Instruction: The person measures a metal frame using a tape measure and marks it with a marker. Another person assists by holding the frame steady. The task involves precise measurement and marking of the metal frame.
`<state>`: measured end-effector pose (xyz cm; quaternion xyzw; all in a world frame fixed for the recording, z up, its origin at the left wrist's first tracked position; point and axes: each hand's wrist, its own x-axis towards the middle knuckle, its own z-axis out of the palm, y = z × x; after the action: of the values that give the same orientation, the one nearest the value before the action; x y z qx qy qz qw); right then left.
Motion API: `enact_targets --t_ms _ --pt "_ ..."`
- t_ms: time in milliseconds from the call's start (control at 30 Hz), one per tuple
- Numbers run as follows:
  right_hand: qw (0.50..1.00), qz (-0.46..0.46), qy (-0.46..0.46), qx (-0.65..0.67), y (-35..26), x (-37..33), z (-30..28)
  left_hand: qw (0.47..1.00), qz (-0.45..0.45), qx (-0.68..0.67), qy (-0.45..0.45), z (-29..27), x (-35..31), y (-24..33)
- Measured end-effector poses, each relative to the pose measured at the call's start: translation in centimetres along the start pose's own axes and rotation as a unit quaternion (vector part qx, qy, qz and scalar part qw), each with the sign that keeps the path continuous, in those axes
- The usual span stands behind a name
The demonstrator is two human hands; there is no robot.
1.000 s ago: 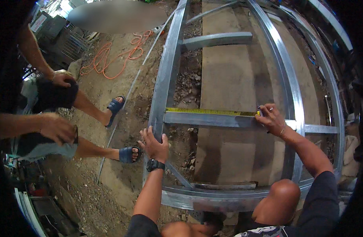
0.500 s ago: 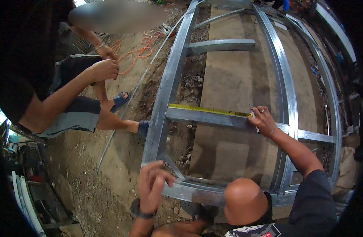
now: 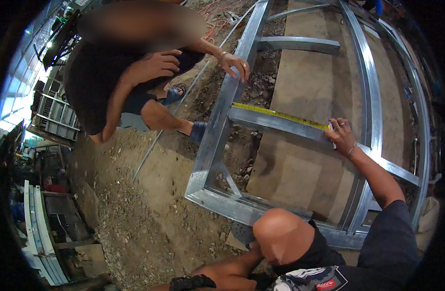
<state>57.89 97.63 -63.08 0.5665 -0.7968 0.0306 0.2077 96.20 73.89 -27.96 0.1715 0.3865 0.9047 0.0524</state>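
My right hand (image 3: pixel 341 135) is closed at the end of a yellow tape measure blade (image 3: pixel 280 116), pressed onto a galvanized steel crossbar (image 3: pixel 300 129). A slim whitish thing, too small to name, shows between its fingers. The blade runs left along the bar to the long left beam (image 3: pixel 215 121) of the metal frame. Low at the bottom edge, my left hand (image 3: pixel 232 280) is beside my bent leg, behind a black wristband (image 3: pixel 192 282); its fingers cannot be made out. Across the frame, a co-worker's hand (image 3: pixel 234 65) rests on the left beam.
The co-worker crouches at the left, a sandalled foot (image 3: pixel 199 131) against the beam. A shorter steel stub (image 3: pixel 300 44) juts inside the frame. A thin rod (image 3: pixel 154 145) lies on the dirt, with orange cord (image 3: pixel 212 31) beyond. Stacked pale metal profiles (image 3: pixel 36 233) stand at lower left.
My left hand has dropped from beside the frame's near corner to the bottom edge. The co-worker has leaned in and put a hand on the beam. My right hand stays at the tape; the view has shifted.
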Motion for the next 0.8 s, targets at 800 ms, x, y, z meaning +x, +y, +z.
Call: enact_targets --t_ms 800 --pt "1.0 0.002 0.013 -0.003 0.1 -0.3 -0.6 0.524 -0.308 0.754 0.247 -29.4 -14.1 -18.7"
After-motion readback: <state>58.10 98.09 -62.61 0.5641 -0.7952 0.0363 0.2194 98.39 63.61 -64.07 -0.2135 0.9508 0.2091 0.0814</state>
